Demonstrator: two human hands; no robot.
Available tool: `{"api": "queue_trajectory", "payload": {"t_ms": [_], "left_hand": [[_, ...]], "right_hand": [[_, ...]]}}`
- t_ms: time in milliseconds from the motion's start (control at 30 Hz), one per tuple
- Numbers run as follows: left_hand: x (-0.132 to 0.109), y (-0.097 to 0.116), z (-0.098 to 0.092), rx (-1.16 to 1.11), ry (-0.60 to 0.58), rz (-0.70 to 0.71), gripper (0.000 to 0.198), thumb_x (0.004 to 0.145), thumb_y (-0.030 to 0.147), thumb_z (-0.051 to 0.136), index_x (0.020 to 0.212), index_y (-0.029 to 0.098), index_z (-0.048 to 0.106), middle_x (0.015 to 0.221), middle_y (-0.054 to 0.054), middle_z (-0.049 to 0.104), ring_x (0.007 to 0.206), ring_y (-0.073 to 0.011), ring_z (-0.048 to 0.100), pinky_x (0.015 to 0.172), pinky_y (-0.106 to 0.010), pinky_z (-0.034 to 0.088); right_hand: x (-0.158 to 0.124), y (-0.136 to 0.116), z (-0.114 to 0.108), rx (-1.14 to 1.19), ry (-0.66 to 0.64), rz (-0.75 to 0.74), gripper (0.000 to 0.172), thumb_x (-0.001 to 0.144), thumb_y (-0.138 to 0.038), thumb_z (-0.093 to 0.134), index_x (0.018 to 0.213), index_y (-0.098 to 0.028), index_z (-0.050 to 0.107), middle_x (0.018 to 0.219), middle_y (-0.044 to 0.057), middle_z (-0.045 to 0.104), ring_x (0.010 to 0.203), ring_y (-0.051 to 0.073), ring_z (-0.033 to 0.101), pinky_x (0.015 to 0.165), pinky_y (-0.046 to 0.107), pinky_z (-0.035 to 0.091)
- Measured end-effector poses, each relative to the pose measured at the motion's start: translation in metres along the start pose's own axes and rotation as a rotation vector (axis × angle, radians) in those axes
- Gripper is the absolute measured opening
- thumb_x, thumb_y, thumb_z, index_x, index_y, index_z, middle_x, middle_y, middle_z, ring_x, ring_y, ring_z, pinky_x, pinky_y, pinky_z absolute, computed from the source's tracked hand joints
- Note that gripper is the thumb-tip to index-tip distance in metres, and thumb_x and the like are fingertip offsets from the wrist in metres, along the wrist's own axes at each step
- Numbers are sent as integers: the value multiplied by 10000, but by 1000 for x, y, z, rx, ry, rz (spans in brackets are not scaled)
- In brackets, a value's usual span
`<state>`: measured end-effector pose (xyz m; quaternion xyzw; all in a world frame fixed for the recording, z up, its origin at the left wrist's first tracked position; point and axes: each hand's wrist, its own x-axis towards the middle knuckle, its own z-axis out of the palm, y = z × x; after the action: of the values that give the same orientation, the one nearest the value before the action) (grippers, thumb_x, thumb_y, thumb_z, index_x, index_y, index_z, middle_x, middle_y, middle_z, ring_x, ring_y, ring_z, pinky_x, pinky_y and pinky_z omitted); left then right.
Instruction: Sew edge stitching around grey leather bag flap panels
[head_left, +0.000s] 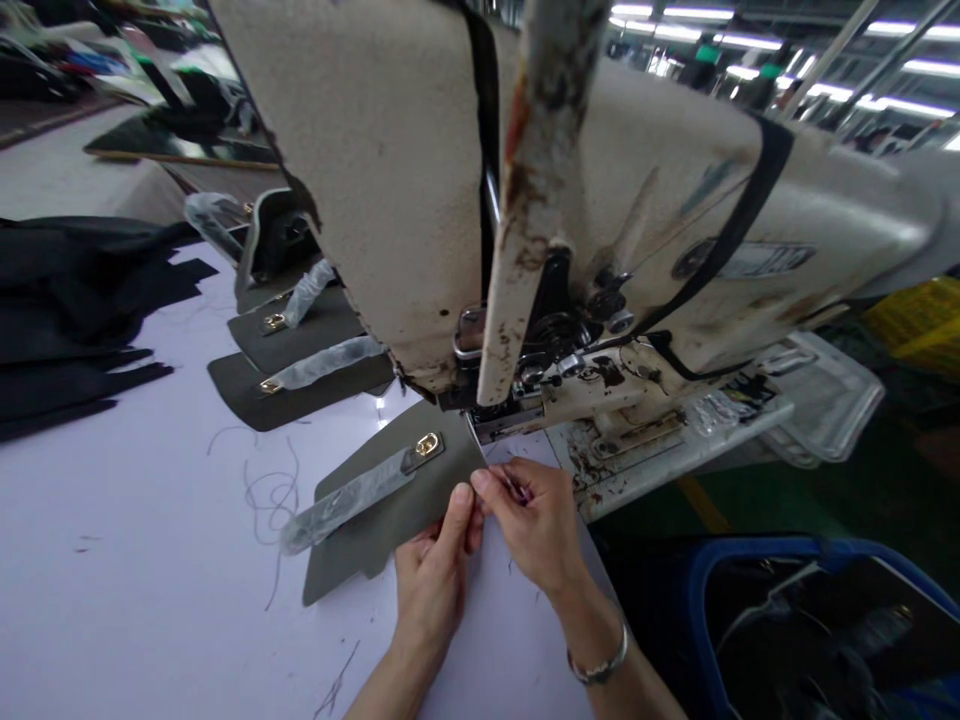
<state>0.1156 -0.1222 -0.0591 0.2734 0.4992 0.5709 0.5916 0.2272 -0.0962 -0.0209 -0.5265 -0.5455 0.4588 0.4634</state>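
A grey-green bag panel lies on the white table by the sewing machine. Across it runs a strap in clear plastic wrap, with a gold buckle at its upper end. My left hand is closed on the panel's near right edge, thumb on top. Right beside it, my right hand is closed in a pinch at the same edge, its fingertips touching the left thumb. Something small and purple shows among its curled fingers, too hidden to name. The panel's far edge is close to the machine's presser foot area.
More panels with wrapped straps lie left of the machine, beyond them dark fabric pieces. Loose threads are scattered on the table. At the lower right stands a blue-rimmed bin with similar pieces inside. A clear plastic tray sits behind the machine bed.
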Motion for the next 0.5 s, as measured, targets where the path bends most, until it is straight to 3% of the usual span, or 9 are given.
{"api": "queue_trajectory", "payload": {"t_ms": [67,133,167,233,300,400,500], "left_hand": [[-15,11,-10,206,-215,-96,523,939,537,567,571,170,611,525,-13,549,516,-108,514,536,-227,422],[-34,23,-28,443,-384,-92,564,980,540,466,575,184,630,503,-24,571,472,-126,536,518,-250,428],[-42,28,-40,567,-317,10,530,986,515,467,607,193,652,547,-23,599,500,-129,558,540,-253,442],[-51,35,-65,832,-49,290,373,974,451,520,748,222,709,725,-19,685,649,-144,639,663,-255,499],[-44,36,-87,1078,88,517,267,968,410,537,1051,249,734,1095,-38,741,982,-198,697,947,-308,516],[-11,39,-99,1355,29,588,522,1006,423,435,1484,221,494,1503,-110,549,1423,-307,472,1209,-495,346],[28,59,-83,1423,-90,671,644,1015,455,402,1612,257,265,1643,-99,365,1545,-307,278,1260,-550,249]], "right_hand": [[-1,5,5,6,97,19,382,910,-350,671,566,-187,638,510,-28,579,507,105,528,558,231,400],[-1,9,8,89,127,74,343,874,-365,703,588,-179,670,520,-24,573,516,108,516,548,237,382],[-1,11,9,134,131,99,336,854,-367,716,583,-175,673,518,-22,567,518,109,507,549,241,375],[0,13,11,211,122,135,364,824,-370,731,534,-170,642,494,-26,528,508,102,468,552,248,354],[0,13,14,286,120,173,395,796,-380,745,494,-167,605,471,-34,482,491,90,412,546,254,321],[-1,12,20,416,141,230,398,754,-396,776,489,-161,597,471,-34,462,503,88,385,545,258,283],[-3,15,27,559,159,302,400,719,-391,807,487,-164,573,476,-35,453,511,87,365,535,258,248]]}}
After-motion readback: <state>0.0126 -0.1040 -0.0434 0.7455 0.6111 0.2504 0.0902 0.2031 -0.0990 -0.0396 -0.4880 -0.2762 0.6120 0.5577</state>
